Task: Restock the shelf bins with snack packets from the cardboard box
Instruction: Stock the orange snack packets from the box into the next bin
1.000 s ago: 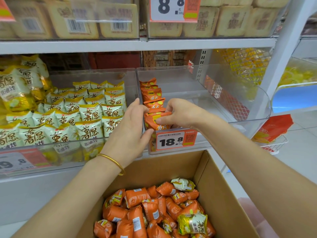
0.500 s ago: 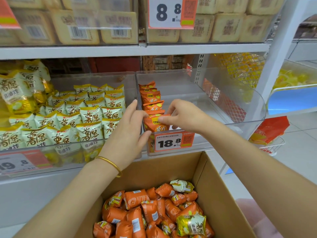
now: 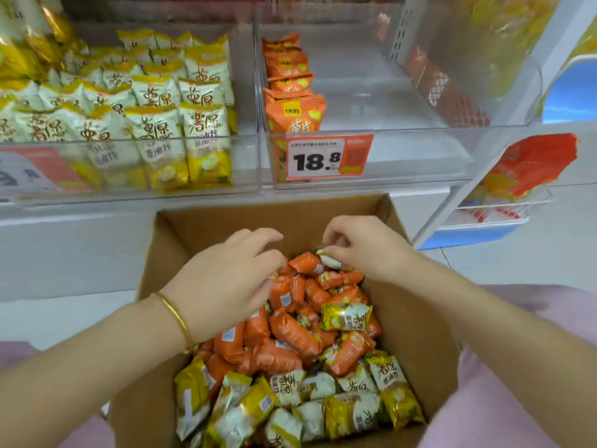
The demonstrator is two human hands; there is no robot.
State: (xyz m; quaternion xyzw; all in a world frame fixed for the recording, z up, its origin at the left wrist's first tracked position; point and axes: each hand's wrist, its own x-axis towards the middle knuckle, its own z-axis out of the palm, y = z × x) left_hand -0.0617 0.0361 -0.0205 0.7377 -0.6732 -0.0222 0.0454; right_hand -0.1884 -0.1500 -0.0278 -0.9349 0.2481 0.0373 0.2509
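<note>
An open cardboard box (image 3: 410,321) stands below the shelf, filled with orange snack packets (image 3: 290,333) and, nearer me, yellow-and-white packets (image 3: 352,412). Both hands are down in the box. My left hand (image 3: 226,286) lies on the orange heap with its fingers spread and their tips touching packets. My right hand (image 3: 361,250) pinches the end of a white-and-yellow packet (image 3: 330,261) at the far side of the heap. On the shelf, the clear right bin (image 3: 420,147) holds one row of upright orange packets (image 3: 292,92) along its left wall.
The clear left bin (image 3: 245,163) is packed with yellow-and-white packets (image 3: 155,124). An orange 18.8 price tag (image 3: 326,156) hangs on the right bin's front. A white shelf upright (image 3: 529,101) rises at right, with a small wire basket of red bags (image 3: 504,205) beyond it.
Both hands left the front orange packet in the right bin and dropped into the box. The view tilted downward. My right hand now pinches a white-and-yellow packet.
</note>
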